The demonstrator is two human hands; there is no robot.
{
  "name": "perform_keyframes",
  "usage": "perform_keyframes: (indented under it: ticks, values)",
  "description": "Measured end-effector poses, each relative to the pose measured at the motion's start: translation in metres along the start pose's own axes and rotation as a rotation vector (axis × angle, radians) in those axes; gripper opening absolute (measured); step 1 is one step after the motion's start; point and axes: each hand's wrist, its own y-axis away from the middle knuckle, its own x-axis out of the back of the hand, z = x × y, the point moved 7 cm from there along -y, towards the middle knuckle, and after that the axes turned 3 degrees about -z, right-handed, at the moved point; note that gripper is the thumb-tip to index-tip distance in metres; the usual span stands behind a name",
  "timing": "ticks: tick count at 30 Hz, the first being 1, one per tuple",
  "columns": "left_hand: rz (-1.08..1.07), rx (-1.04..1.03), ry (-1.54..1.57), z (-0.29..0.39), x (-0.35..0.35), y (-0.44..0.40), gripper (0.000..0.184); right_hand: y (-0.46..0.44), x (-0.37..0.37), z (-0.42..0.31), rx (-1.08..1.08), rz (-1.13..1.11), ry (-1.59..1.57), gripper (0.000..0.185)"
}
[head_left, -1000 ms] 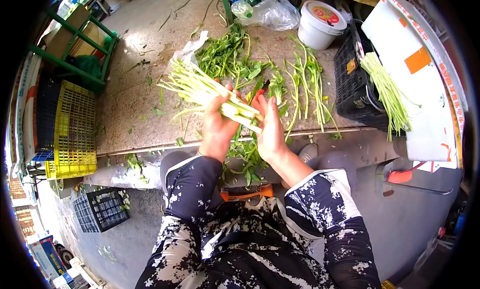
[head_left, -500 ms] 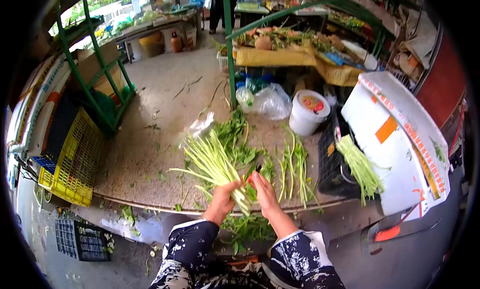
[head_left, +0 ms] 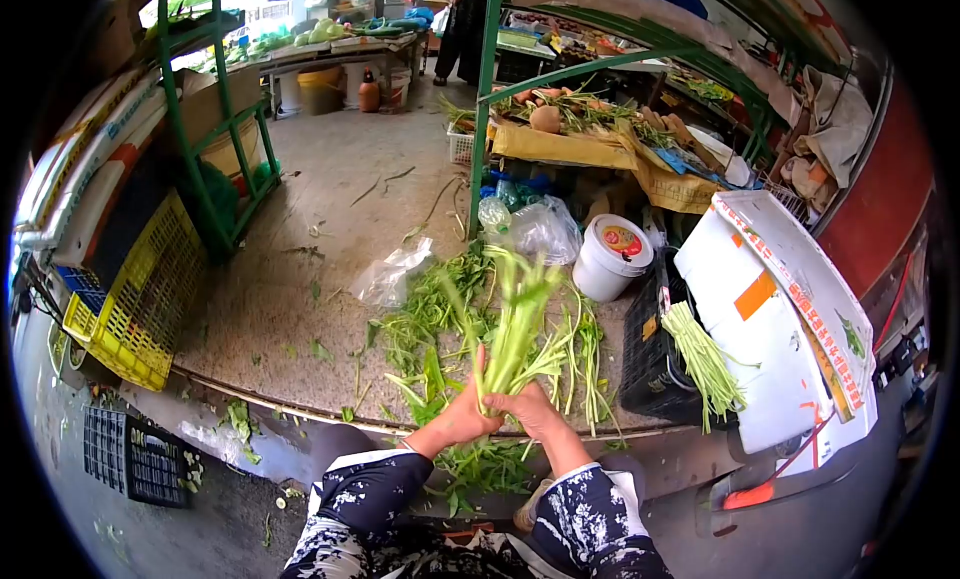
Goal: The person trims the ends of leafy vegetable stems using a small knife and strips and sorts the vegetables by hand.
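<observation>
I hold a bunch of long, pale green vegetable stalks (head_left: 520, 314) upright, its upper ends blurred by motion. My left hand (head_left: 463, 417) is closed around the lower left of the bunch. My right hand (head_left: 532, 409) closes on its base from the right, and the two hands touch. Beyond them, loose leafy greens (head_left: 425, 314) are spread over the ledge (head_left: 280, 349). A few separate leafy stems (head_left: 590, 364) lie right of the bunch. More leaves (head_left: 485, 471) hang or lie below my wrists. The stalk ends inside my hands are hidden.
At right, another stalk bundle (head_left: 705, 364) rests on a black crate (head_left: 645, 364) beside a white foam box (head_left: 770, 309). A white bucket (head_left: 605, 269) and plastic bags (head_left: 548, 231) stand behind. Yellow crate (head_left: 140, 299) at left; black crate (head_left: 135, 457) below. A person (head_left: 462, 34) stands far back.
The bunch has swung from leaning left to upright, slightly right. My right hand has moved from beside the stalks onto their base, meeting my left hand. The view has shifted a little.
</observation>
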Motion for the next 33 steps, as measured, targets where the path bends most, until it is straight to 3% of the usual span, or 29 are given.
perform_keyframes:
  ticks: [2, 4, 10, 12, 14, 16, 18, 20, 22, 23, 27, 29, 32, 33]
  values:
    - [-0.102, -0.002, -0.177, -0.004, 0.001, 0.002, 0.116, 0.001, -0.007, 0.003, 0.088, 0.015, 0.042, 0.067]
    - [-0.151, 0.041, -0.282, -0.016, 0.001, 0.010, 0.114, 0.002, -0.007, 0.020, -0.016, 0.044, -0.009, 0.067]
    - [-0.231, 0.148, -0.302, -0.018, 0.007, 0.023, 0.119, 0.006, -0.018, 0.036, 0.075, 0.074, -0.120, 0.051]
    - [-0.134, 0.243, -0.357, -0.010, 0.014, 0.028, 0.122, 0.007, -0.022, 0.036, 0.112, 0.163, -0.106, 0.050]
    - [-0.039, 0.163, -0.485, -0.016, 0.024, 0.033, 0.120, 0.008, -0.024, 0.056, 0.097, 0.321, -0.204, 0.051]
    - [-0.043, 0.366, -0.613, -0.036, 0.027, 0.046, 0.111, 0.014, -0.020, 0.080, -0.010, 0.577, -0.193, 0.044]
    - [0.022, 0.268, -0.605, -0.054, 0.021, 0.060, 0.100, 0.020, -0.022, 0.088, 0.181, 0.642, -0.219, 0.040]
    - [0.055, 0.266, -0.641, -0.068, 0.017, 0.076, 0.093, 0.024, -0.015, 0.122, 0.237, 0.649, -0.220, 0.041]
    - [-0.235, 0.547, -0.586, -0.111, 0.001, 0.095, 0.090, 0.034, -0.010, 0.151, 0.109, 0.635, -0.180, 0.042]
    - [-0.231, 0.548, -0.573, -0.125, -0.003, 0.103, 0.090, 0.039, -0.007, 0.164, 0.001, 0.621, -0.147, 0.043]
    - [-0.255, 0.433, -0.541, -0.134, -0.005, 0.095, 0.086, 0.034, 0.003, 0.174, -0.087, 0.585, -0.135, 0.049]
    - [-0.242, 0.380, -0.555, -0.118, 0.005, 0.067, 0.082, 0.023, 0.003, 0.145, -0.002, 0.595, -0.214, 0.049]
    - [-0.033, 0.057, -0.527, -0.091, 0.024, 0.017, 0.075, -0.010, 0.017, 0.103, 0.141, 0.538, -0.057, 0.044]
    - [-0.019, 0.061, -0.530, -0.086, 0.030, 0.004, 0.075, -0.019, 0.022, 0.091, 0.181, 0.496, -0.005, 0.043]
